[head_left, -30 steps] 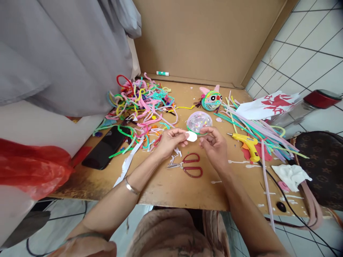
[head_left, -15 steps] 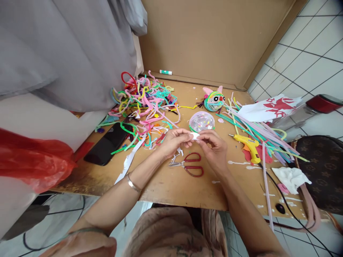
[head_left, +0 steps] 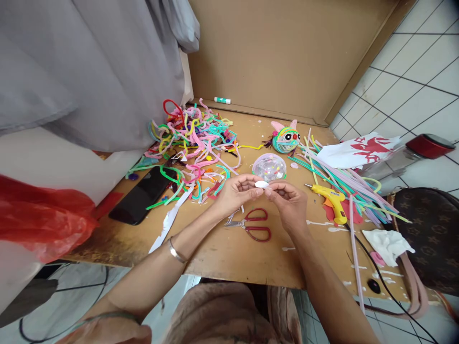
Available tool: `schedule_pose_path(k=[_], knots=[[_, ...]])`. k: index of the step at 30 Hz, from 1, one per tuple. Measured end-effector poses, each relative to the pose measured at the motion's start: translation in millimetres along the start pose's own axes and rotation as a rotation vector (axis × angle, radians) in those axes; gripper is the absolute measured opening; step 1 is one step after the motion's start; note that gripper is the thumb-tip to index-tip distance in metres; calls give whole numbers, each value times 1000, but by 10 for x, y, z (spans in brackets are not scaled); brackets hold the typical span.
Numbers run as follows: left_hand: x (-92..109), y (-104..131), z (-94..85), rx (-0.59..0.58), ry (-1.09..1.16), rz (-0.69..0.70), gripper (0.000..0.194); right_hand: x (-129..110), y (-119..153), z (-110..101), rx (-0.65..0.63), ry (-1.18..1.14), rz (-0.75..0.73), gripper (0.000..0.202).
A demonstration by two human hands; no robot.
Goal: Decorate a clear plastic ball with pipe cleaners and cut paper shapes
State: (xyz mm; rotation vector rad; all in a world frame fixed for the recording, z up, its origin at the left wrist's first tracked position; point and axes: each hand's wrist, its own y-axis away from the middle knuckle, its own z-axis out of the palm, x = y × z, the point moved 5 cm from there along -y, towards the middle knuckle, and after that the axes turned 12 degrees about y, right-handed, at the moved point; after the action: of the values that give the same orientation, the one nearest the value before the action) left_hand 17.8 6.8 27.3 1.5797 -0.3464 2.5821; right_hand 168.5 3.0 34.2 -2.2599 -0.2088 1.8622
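Note:
Between my two hands is a small white oval paper piece (head_left: 261, 184). My left hand (head_left: 238, 192) pinches its left side with thumb and fingers. On the right side, the fingertips of my right hand (head_left: 287, 198) grip the same piece. Just beyond the fingers sits a round clear container (head_left: 269, 166) with a pale purple rim and colourful bits; its near edge is partly hidden. Below the hands lie red-handled scissors (head_left: 253, 224), with white paper scraps near the blades.
A tangle of pipe cleaners (head_left: 195, 134) and a black phone (head_left: 141, 196) lie left. At right are a yellow glue gun (head_left: 332, 200) with its cable, straight pipe cleaners (head_left: 353, 177) and a brown bag (head_left: 425, 234). A decorated ball with ears (head_left: 286, 139) stands behind.
The white paper piece has been turned, so its oval face shows more fully. Both hands still hold it, and their fingers have shifted slightly. The camera view has moved a little.

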Motion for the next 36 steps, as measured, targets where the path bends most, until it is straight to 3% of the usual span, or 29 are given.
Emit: schedule_pose_path(k=[29,36], knots=[[-4,20,-41,150,-65,76,29,47,21,62,-79,-65,61,15],[-11,11,-71,157,-119,134,19,23,-5,48,-89,-92,129,35]])
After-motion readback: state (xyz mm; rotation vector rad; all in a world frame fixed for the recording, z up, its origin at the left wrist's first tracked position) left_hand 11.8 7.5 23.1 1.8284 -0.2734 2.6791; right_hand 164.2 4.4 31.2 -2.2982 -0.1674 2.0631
